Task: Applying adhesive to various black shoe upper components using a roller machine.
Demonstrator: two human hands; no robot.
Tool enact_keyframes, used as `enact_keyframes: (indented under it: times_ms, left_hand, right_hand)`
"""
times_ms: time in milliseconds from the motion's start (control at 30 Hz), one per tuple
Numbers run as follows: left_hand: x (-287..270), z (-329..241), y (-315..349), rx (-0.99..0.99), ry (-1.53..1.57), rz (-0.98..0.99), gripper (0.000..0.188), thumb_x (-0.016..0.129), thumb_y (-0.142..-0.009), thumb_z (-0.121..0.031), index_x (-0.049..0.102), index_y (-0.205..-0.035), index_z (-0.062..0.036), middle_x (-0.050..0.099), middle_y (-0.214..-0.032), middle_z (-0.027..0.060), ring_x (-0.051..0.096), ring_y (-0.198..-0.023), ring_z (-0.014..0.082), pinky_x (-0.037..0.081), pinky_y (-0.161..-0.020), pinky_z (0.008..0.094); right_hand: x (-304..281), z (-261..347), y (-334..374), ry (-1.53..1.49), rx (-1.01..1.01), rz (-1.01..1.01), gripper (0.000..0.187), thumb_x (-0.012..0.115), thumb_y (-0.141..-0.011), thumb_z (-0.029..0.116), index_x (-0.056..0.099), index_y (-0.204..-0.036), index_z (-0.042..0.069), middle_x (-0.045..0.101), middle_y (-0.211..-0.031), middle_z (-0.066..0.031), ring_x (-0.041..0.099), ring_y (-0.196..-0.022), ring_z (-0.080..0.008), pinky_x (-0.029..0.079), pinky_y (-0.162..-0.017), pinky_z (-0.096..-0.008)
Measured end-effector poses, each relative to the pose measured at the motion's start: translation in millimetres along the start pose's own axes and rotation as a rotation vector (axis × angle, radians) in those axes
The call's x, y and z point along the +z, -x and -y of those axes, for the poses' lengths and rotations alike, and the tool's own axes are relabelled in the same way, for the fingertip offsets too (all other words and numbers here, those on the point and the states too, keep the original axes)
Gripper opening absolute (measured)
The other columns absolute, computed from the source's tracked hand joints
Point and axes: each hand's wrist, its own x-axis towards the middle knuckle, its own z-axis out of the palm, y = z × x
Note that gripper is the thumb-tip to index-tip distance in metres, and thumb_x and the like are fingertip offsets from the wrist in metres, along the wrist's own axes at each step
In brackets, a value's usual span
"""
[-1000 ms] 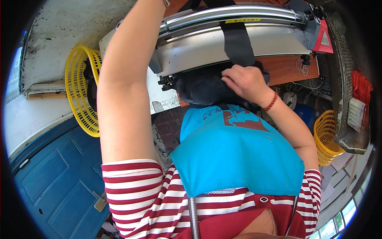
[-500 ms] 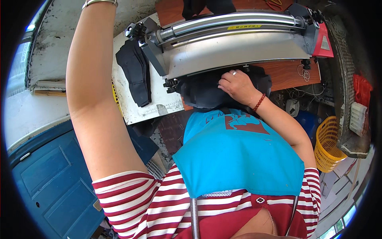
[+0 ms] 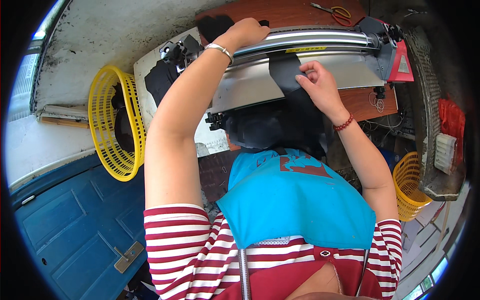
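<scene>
A flat black piece of material (image 3: 285,75) lies on the machine's sloping metal plate (image 3: 245,85), its upper end against the roller (image 3: 320,37). My right hand (image 3: 320,87) has its thumb and bent fingers at the right edge of that piece, closed on it as far as I can see. My left hand (image 3: 247,32) reaches over the left part of the roller with fingers bent down. A bit of black shows beyond its fingertips; what they hold is hidden. Below the plate, a pile of black pieces (image 3: 260,125) lies by my blue apron (image 3: 300,200).
At the left is a yellow basket (image 3: 117,170) with dark pieces inside. More black pieces (image 3: 159,80) lie beside the machine, and another black piece (image 3: 214,26) behind it. Orange-handled scissors (image 3: 341,16) rest at the back. Another yellow basket (image 3: 410,200) stands right.
My left hand has come from the far left to the roller. My right hand has risen from the pile, and a black piece now lies on the plate. The left yellow basket has appeared.
</scene>
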Motion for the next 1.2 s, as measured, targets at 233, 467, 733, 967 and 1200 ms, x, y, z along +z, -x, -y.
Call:
enact_keyframes:
  times_ms: [233, 467, 733, 967, 1200]
  left_hand:
    - [-3, 2, -22, -0.067, 0.085, 0.112, 0.047, 0.068, -0.084, -0.043, 0.077, -0.094, 0.0015, 0.074, -0.096, 0.0177, 0.068, -0.088, 0.0276, 0.053, -0.080, 0.0390]
    - [-50, -11, -28, -0.308, 0.572, -0.205, 0.014, 0.070, -0.088, -0.016, 0.068, -0.090, -0.0024, 0.062, -0.080, 0.0096, 0.057, -0.065, 0.0225, 0.047, -0.052, 0.0354]
    - [-141, -32, 6, -0.179, 0.690, -0.250, 0.010, 0.067, -0.086, -0.012, 0.060, -0.081, -0.0065, 0.054, -0.075, 0.0038, 0.053, -0.065, 0.0172, 0.047, -0.053, 0.0330]
    - [-186, -45, 31, -0.031, 0.688, -0.349, 0.005, 0.066, -0.084, -0.011, 0.062, -0.085, -0.0071, 0.056, -0.073, 0.0020, 0.055, -0.059, 0.0145, 0.048, -0.050, 0.0307]
    - [-205, -39, 34, -0.016, 0.683, -0.450, 0.012, 0.065, -0.085, -0.007, 0.062, -0.095, -0.0030, 0.058, -0.078, 0.0050, 0.058, -0.063, 0.0165, 0.048, -0.048, 0.0311]
  right_hand:
    - [-12, 6, -19, 0.266, -0.088, -0.047, 0.015, 0.073, -0.090, 0.014, 0.067, -0.098, 0.003, 0.070, -0.079, -0.0101, 0.068, -0.071, -0.0225, 0.053, -0.068, -0.0337]
    - [-21, 1, 37, 0.388, -0.326, -0.076, 0.009, 0.071, -0.091, 0.013, 0.068, -0.097, 0.008, 0.071, -0.083, -0.0092, 0.069, -0.072, -0.0271, 0.053, -0.063, -0.0357]
    - [36, -42, 79, 0.562, -0.547, 0.232, 0.027, 0.074, -0.087, 0.016, 0.067, -0.112, 0.006, 0.067, -0.110, -0.0110, 0.070, -0.080, -0.0300, 0.056, -0.068, -0.0394]
    - [60, -45, 69, 0.842, -0.601, 0.303, 0.032, 0.075, -0.086, 0.030, 0.066, -0.107, 0.007, 0.064, -0.100, -0.0117, 0.069, -0.075, -0.0269, 0.056, -0.068, -0.0371]
    - [62, -48, 66, 0.869, -0.742, 0.277, 0.027, 0.076, -0.083, 0.032, 0.065, -0.093, 0.010, 0.061, -0.093, -0.0088, 0.065, -0.082, -0.0245, 0.053, -0.069, -0.0371]
